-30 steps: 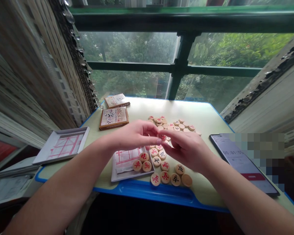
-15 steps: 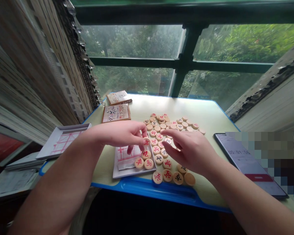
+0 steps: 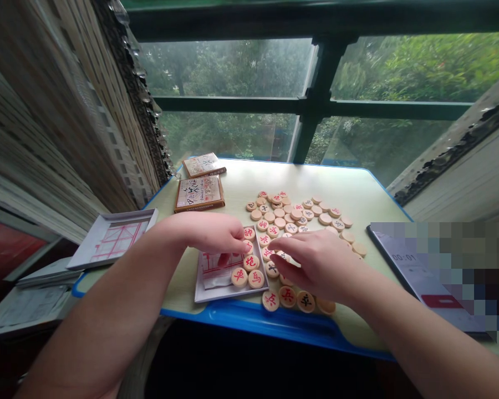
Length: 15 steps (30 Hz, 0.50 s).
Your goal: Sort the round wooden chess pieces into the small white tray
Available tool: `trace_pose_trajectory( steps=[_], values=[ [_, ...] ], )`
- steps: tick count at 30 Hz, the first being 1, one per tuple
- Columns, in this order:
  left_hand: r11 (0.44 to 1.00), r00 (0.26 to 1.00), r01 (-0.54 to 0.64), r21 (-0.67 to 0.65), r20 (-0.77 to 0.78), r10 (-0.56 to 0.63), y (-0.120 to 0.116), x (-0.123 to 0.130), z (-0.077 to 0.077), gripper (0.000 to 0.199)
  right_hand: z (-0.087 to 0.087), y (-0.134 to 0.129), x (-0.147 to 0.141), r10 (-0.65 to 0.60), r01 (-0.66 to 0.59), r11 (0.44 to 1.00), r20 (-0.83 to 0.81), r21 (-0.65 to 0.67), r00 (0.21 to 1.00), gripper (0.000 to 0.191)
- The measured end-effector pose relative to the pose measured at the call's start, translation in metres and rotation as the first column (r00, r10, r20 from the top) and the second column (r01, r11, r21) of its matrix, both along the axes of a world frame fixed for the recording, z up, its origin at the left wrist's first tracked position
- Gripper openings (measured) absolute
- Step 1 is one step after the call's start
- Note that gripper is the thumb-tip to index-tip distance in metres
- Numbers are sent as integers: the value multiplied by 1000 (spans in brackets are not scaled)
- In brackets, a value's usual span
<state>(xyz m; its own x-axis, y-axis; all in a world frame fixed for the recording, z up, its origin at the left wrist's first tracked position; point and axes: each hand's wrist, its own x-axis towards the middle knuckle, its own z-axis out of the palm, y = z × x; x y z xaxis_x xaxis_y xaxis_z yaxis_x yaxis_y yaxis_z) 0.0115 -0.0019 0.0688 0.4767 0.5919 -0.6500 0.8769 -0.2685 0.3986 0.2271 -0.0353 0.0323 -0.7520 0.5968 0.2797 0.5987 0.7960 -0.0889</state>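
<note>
My left hand (image 3: 216, 233) reaches over a shallow white box tray (image 3: 198, 285), its fingers curled and fingertips on a round wooden Chinese chess piece (image 3: 248, 247) with a red character. Part of that piece is hidden by the fingers. In the same tray, along its right side and near corner, lie several more red-marked pieces (image 3: 256, 279). Just right of the tray my right hand (image 3: 311, 257) hovers low over loose pieces, thumb and forefinger apart. Their tips are close to a red-marked piece (image 3: 268, 253); whether they touch it I cannot tell.
Many loose pieces (image 3: 279, 223), red-marked, black-marked and blank side up, spread over the table (image 3: 249, 172). Two printed boxes (image 3: 199, 193) lie at the back left. Another white tray (image 3: 112, 238) rests at the left edge, a phone (image 3: 424, 277) at the right.
My left hand's fingers have shifted slightly, and two red-marked pieces now show at the tray's upper right. My right hand has moved a little left and down over the loose pieces.
</note>
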Motion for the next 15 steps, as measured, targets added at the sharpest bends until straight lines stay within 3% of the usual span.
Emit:
trace_pose_trajectory(
  steps=[7, 15],
  values=[
    [997, 999, 37, -74, 22, -36, 2, -3, -4, 38, 1, -1, -2, 1, 0, 999, 14, -46, 1000, 20],
    [985, 995, 98, 145, 2, -99, 7, -6, -8, 35, -6, -13, -27, -56, 70, 976, 70, -204, 996, 27]
  ],
)
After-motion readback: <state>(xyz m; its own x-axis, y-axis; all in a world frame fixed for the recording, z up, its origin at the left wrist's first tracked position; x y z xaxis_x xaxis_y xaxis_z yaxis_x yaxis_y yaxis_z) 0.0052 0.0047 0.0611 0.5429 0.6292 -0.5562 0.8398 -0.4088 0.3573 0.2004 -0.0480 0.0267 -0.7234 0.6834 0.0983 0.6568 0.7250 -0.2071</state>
